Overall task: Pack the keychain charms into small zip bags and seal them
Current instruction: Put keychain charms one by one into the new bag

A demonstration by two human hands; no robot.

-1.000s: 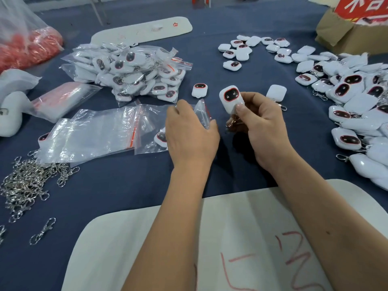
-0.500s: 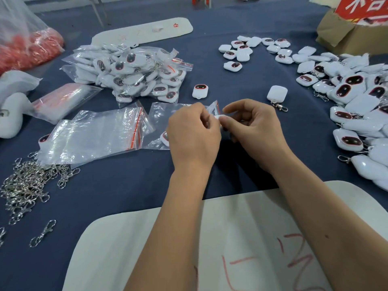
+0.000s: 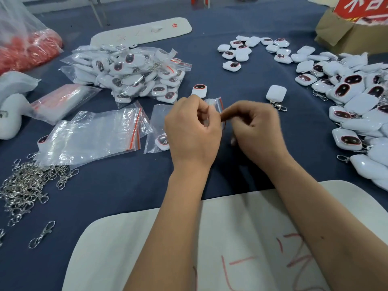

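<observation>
My left hand and my right hand meet at the table's middle, both pinching a small clear zip bag with a red strip; most of the bag is hidden behind my fingers. The charm that went in is out of sight. Empty zip bags lie to the left, one covering a white charm. Packed bags are heaped further back left. Loose white charms with dark red-rimmed faces pile up on the right.
Metal clasps are heaped at the left edge. A white board lies under my forearms, another at the back. A cardboard box stands back right, a bag of red pieces back left.
A second ago my right hand held a white charm up beside the bag. The charm has gone out of sight, and both hands now pinch the bag's top.
</observation>
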